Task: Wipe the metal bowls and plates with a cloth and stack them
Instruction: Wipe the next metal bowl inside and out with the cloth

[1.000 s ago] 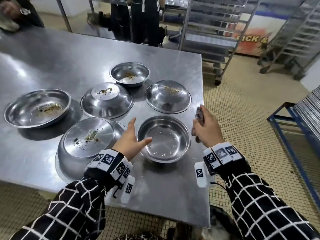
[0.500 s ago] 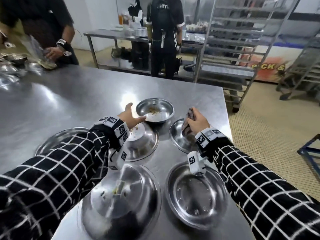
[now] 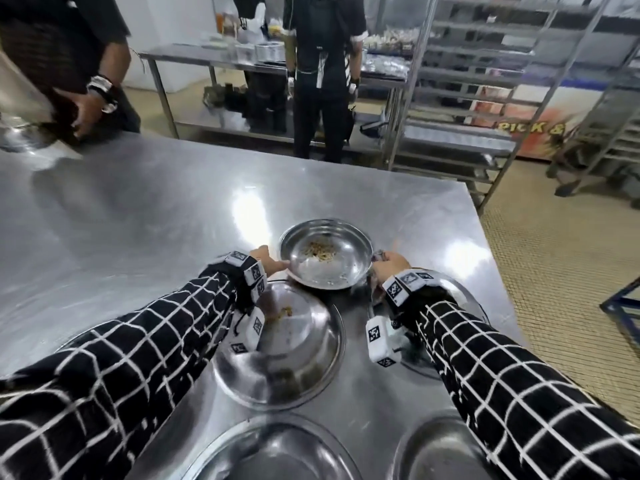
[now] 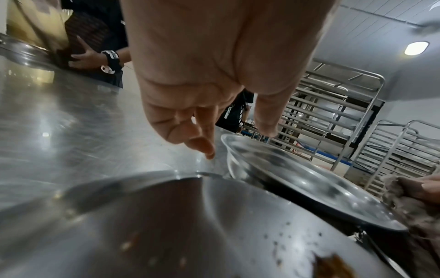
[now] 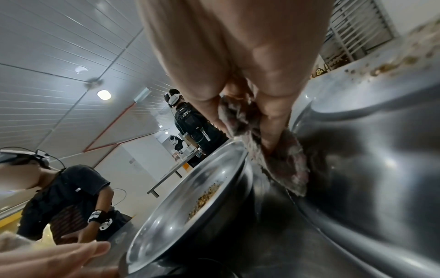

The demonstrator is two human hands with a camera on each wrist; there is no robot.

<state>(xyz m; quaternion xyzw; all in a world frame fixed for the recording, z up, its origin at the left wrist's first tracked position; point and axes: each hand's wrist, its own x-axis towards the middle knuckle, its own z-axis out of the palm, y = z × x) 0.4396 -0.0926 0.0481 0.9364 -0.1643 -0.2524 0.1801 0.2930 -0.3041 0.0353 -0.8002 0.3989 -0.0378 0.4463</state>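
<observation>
1. Head view: left hand [image 3: 268, 263] reaches to the left rim of the bowl [image 3: 325, 254] holding food scraps; fingers extended, relaxed, at the rim; grasp not confirmed. Right hand [image 3: 389, 266] sits at the bowl's right rim, fingers clenched around a cloth [image 3: 378, 255]. Bowl stands on the steel desk [image 3: 138, 209], just beyond both sets of fingers. An upturned bowl [image 3: 294, 344] lies under the left wrist.
2. Left wrist view: fingers [image 4: 202, 144] released, spread, pointing down just left of the bowl rim [image 4: 297, 178]; thumb over the rim, contact unclear.
3. Right wrist view: fingers [image 5: 273, 120] grasping the brownish cloth [image 5: 283, 161], which hangs just right of the bowl [image 5: 190, 197].
</observation>
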